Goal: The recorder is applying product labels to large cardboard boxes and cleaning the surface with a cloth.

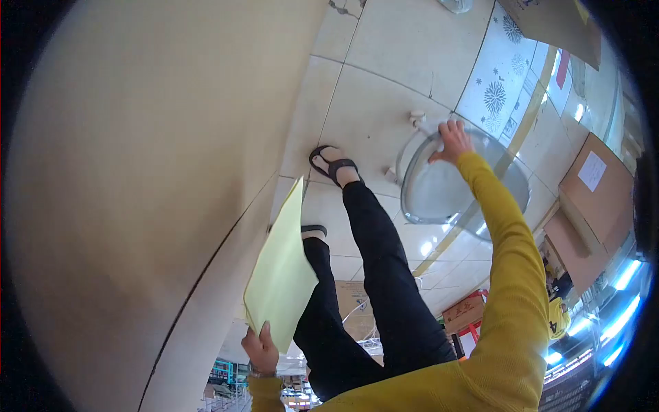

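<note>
Pale yellow paper sheets (280,278) are in my left hand (261,350), pinched at the near end, stretching away to the far side, left of my black trousers (386,257). My right hand (454,143), fingers spread, touches the far rim of a see-through, grey-tinted, rounded plastic piece (439,189) with small white feet; can't tell if it's gripping. Beyond: beige floor tiles (395,51), black open-toed sandals (336,167) left of that piece. Far right: flat white panel with grey starbursts (494,86). Right: brown cardboard box (607,196). Left: large smooth beige surface (158,137).
</note>
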